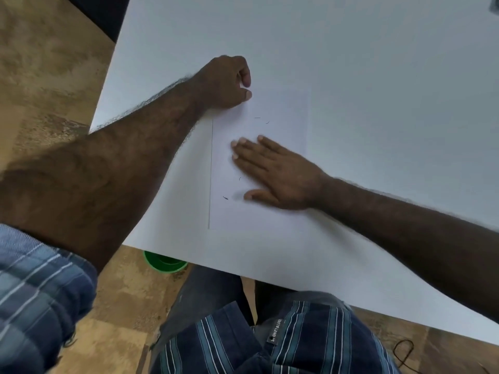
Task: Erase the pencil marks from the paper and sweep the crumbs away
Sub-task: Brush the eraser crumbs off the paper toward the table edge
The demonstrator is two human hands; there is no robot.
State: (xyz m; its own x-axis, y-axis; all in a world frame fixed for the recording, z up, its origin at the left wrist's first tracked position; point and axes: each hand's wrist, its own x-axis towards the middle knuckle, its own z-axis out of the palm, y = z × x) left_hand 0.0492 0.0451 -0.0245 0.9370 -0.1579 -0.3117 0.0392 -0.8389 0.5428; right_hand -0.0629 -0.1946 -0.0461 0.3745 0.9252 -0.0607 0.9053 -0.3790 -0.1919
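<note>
A white sheet of paper [280,112] lies on the white table [378,76]. A few thin dark crumbs [225,197] lie scattered on it, some near its far end and some near my right thumb. My right hand [272,174] lies flat on the paper, fingers straight and pointing left. My left hand [226,82] rests at the paper's far left corner with its fingers curled into a fist; whether it holds anything is hidden. No eraser shows.
The table's near edge runs diagonally above my lap. A green container [164,261] stands on the brown floor under the table's left corner. A dark object [494,5] sits at the far right edge. A black cord [403,352] lies on the floor at lower right.
</note>
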